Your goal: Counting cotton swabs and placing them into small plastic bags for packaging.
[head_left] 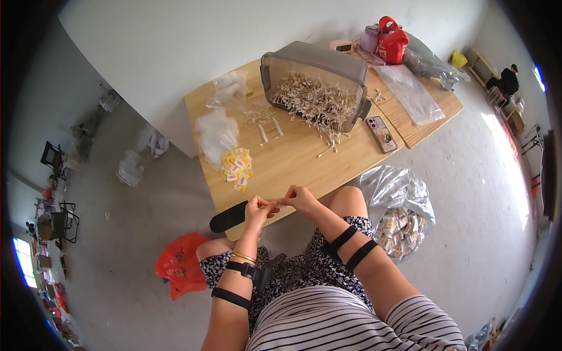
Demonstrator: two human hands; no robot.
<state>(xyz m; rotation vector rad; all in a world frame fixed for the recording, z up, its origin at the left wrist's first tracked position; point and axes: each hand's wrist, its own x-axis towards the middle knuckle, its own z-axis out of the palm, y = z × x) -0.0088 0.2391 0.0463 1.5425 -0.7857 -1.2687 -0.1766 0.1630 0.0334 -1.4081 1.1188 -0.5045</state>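
My left hand (259,212) and my right hand (300,199) meet over the table's front edge, fingertips pinched close together. Whatever lies between them is too small to make out. Nearest to the left hand is a flat black object with a rounded end (228,218), at the table's edge. Beyond it lies a pile of small yellow-and-white cards (237,167). A grey translucent bin (319,58) lies tipped on its side, open toward me, with many cotton swabs (316,100) spilling out. Short rows of swabs (270,131) lie on the wood left of it.
Clear plastic bags (217,133) cover the table's left side. A phone (381,134) lies at the right edge. On the floor stand a silver bag of small packs (401,225) and a red plastic bag (182,261). A red bag (391,42) stands at the back; another person (507,82) sits far right.
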